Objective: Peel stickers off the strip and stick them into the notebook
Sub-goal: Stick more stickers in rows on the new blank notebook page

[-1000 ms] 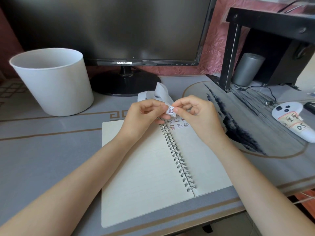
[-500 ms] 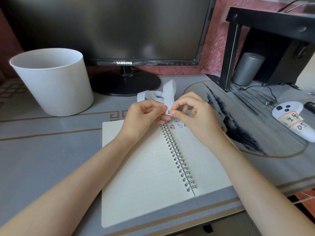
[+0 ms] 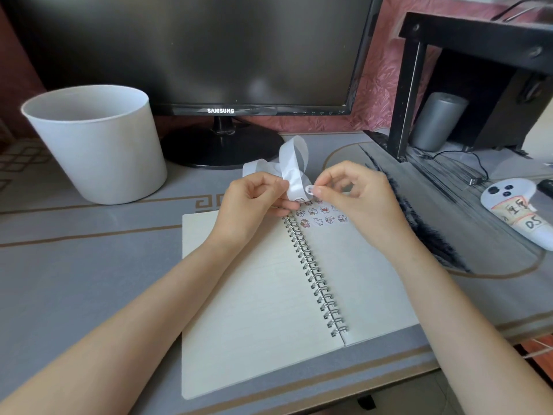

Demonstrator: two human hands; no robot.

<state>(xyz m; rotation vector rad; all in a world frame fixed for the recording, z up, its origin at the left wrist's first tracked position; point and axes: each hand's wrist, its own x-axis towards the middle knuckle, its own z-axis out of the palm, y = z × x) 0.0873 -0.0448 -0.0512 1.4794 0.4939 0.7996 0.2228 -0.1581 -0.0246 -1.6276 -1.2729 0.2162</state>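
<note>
An open spiral notebook [image 3: 254, 295] lies on the grey desk, with several small cartoon stickers [image 3: 321, 215] stuck at the top of its right page. My left hand [image 3: 251, 202] grips a curling white backing strip [image 3: 294, 166] just above the notebook's top edge. My right hand [image 3: 356, 199] pinches a small sticker [image 3: 309, 189] between thumb and forefinger, right beside the strip's lower end. Whether the sticker still touches the strip is unclear.
A white bucket [image 3: 98, 145] stands at the left back. A dark monitor [image 3: 209, 55] on a round base stands behind the notebook. At the right are a black shelf frame [image 3: 404, 94], a grey cylinder [image 3: 437, 121], a cable and a white controller [image 3: 514, 208].
My right hand has pulled slightly right and up, with the sticker pinched off the strip's face. The strip's loop has shifted and stands higher. The left hand stays in place.
</note>
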